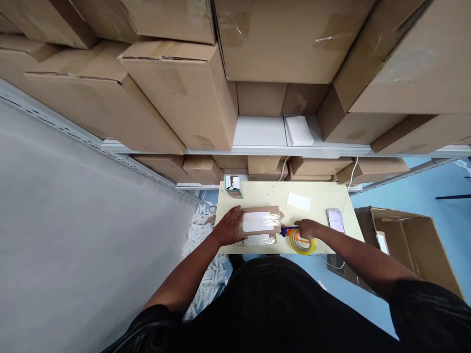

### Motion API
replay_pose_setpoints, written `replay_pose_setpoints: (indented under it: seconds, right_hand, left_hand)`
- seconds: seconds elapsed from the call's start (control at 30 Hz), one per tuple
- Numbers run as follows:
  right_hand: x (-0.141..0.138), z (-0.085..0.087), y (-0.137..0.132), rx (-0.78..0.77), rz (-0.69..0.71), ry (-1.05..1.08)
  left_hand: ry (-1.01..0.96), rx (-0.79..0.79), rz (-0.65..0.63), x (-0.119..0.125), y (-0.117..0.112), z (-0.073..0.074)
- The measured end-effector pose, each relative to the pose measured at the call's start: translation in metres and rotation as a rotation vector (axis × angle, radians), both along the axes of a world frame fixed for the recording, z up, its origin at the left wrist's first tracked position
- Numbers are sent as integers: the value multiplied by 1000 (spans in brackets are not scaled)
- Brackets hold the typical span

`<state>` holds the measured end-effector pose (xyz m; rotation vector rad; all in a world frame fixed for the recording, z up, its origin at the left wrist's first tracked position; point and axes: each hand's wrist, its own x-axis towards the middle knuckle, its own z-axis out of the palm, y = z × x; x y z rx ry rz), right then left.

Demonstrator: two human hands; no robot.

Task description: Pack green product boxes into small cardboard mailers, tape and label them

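Observation:
A small flat cardboard parcel (262, 221) with white labels and clear tape lies on the pale yellow table (312, 191). My left hand (228, 226) rests flat on the parcel's left end, fingers stretched out. My right hand (308, 228) is closed on a tape dispenser (300, 241) with a yellow roll and a blue and orange head, which touches the parcel's right edge.
A phone (335, 220) and a white slip (299, 201) lie on the table, with a small green box (233, 186) at its back left. Stacked cartons (176, 88) fill the shelves behind. An open carton (408, 245) stands at the right, white packets (200, 230) lie on the floor at the left.

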<state>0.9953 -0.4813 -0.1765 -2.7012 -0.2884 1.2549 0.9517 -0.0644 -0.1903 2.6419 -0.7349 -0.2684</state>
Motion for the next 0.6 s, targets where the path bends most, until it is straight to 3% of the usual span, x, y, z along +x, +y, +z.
replay_pose_setpoints:
  seconds: [0.1,0.17,0.3,0.37,0.43,0.53,0.6]
  right_hand:
    - [-32,-2,-24,-5,-162,-26]
    - [-49,-7,-39,-34,-297,-62]
    - [-63,-27,-51,-69,-531,-195]
    - [-63,-35,-50,-84,-540,-246]
    - [-63,-38,-46,-125,-538,-320]
    - [-64,-27,-33,-93,-503,-553]
    - [-63,-13,-13,98,-484,-635]
  left_hand:
    - [-12,-51,0,-3,0,4]
    - [-31,-119,74,-7,-3,4]
    - [-70,-271,433,-18,-14,-6]
    - [-16,-326,628,-20,-18,-11]
    - [97,-363,737,-19,-19,-12]
    - [237,-410,671,-15,-18,-4]
    - [267,-426,618,-12,-18,5]
